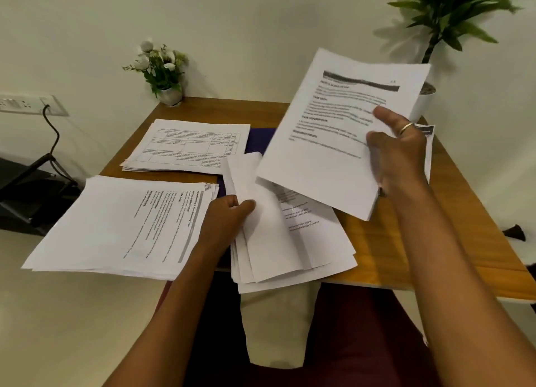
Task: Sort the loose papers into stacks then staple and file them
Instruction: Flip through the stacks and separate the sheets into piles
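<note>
Aloft, right hand [403,154] fingers [377,138] grip a sheaf [327,142]; left hand [229,215] pinches the middle pile [275,247] overhanging the table [391,241] edge.

- Right hand [397,151] grips a raised sheaf of papers [333,137], right of centre.
- Left hand [229,212] holds the loose pile [278,241], lower centre, on the wooden table [406,241].

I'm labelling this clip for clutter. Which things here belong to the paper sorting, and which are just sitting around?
Job: raised sheaf in the right hand; middle pile pinched by the left hand; left stack; far stack; purple folder, probably.
Lying about: flower pot; tall plant; wall socket and cable.
</note>
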`<state>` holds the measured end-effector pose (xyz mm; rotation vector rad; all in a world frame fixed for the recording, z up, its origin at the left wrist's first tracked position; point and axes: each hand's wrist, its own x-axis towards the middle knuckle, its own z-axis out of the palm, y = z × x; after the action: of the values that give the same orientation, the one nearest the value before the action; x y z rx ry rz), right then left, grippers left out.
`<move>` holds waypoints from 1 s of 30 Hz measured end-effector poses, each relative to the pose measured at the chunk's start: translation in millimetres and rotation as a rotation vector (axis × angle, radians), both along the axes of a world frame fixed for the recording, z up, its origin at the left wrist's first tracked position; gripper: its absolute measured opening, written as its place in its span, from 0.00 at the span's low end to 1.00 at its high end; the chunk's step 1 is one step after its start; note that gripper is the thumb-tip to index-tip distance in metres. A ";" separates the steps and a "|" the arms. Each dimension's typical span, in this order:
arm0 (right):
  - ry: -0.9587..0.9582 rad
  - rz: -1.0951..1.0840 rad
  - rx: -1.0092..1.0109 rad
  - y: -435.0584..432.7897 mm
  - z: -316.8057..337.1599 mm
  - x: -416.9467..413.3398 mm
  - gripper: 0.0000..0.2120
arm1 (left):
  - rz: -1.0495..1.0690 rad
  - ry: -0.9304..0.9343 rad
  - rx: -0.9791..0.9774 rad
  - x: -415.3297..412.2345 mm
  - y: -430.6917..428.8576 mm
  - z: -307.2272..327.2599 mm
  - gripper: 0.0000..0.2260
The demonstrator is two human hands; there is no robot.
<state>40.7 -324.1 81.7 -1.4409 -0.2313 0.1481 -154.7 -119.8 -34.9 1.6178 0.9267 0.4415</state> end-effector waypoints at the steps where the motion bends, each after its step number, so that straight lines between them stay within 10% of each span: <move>1: 0.017 0.011 -0.079 -9.1 -2.8 9.6 0.22 | 0.002 0.028 0.042 -4.1 -4.3 5.8 0.17; 11: 0.187 0.112 -0.483 -68.0 -55.6 34.7 0.16 | -0.026 0.036 0.104 0.0 -2.6 8.0 0.11; 22: -0.328 -0.065 -1.158 -32.6 -88.6 27.4 0.37 | 0.068 -0.064 0.012 -3.9 -8.5 15.8 0.08; 30: -0.747 0.284 -0.615 18.1 -91.6 -69.2 0.12 | 0.178 -0.080 0.098 -18.0 4.5 33.3 0.10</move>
<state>-28.6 -306.0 -9.9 -2.0261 -1.0776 -0.1105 -172.7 -115.3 -1.6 1.5992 1.0051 0.6791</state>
